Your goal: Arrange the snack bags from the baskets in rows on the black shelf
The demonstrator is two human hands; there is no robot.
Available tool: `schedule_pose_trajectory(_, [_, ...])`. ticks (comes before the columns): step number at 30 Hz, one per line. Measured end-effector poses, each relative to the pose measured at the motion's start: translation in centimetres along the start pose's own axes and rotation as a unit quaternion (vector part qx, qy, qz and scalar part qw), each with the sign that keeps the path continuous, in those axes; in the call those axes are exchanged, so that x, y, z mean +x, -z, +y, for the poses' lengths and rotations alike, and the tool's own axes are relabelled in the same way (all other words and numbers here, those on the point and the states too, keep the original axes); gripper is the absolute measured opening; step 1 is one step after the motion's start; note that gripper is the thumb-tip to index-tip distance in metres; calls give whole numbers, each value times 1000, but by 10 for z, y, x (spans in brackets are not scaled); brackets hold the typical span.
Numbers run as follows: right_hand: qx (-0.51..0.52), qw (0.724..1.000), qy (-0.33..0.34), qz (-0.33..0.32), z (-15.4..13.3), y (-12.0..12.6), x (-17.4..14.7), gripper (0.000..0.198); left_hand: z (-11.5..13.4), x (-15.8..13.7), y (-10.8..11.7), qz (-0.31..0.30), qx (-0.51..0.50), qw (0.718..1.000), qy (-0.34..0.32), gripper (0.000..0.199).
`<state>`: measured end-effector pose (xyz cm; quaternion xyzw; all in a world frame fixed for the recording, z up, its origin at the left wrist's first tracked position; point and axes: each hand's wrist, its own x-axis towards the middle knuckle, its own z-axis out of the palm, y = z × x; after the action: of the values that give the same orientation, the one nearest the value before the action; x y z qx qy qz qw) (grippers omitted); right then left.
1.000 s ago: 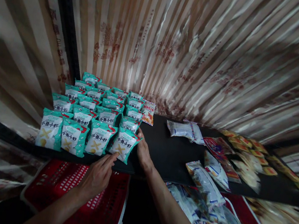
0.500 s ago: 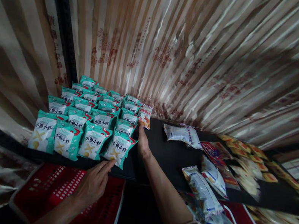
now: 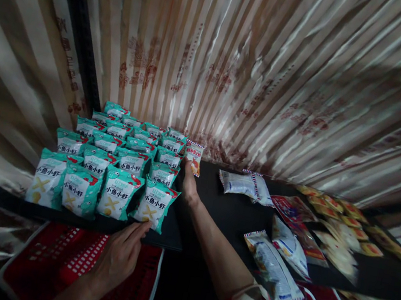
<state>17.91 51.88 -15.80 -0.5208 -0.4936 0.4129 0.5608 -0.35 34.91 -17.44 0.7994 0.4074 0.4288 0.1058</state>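
Teal-and-white snack bags (image 3: 119,193) stand upright in several rows on the left of the black shelf. At the front right corner of these rows is one teal bag (image 3: 154,205). My left hand (image 3: 120,255) is just below it, fingers extended and close together, fingertips at the bag's lower edge. My right hand (image 3: 188,181) reaches in along the right side of the rows and is closed on a small red-and-white snack bag (image 3: 193,157) with a striped top edge, held upright. Some of the right fingers are hidden behind that bag.
On the black shelf (image 3: 221,208) to the right lie silvery snack bags (image 3: 243,184), red packets (image 3: 293,208) and yellow packets (image 3: 333,207). A red basket (image 3: 140,274) is below the front edge. More striped bags (image 3: 273,266) heap at the lower right. Printed sheeting (image 3: 201,57) hangs behind.
The camera view has shifted slightly closer to the shelf. Both hands keep nearly the same places beside the bags.
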Motion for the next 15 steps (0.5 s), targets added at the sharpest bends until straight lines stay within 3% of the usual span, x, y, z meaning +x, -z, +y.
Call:
schedule_pose_trajectory(9, [83, 996, -24, -14, -11, -13, 29, 66, 1, 1, -1, 21, 1, 1000, -16, 35])
schedule_pose_trajectory(15, [51, 998, -20, 23, -5, 2, 28, 64, 2, 0, 0, 36, 14, 998, -40, 35])
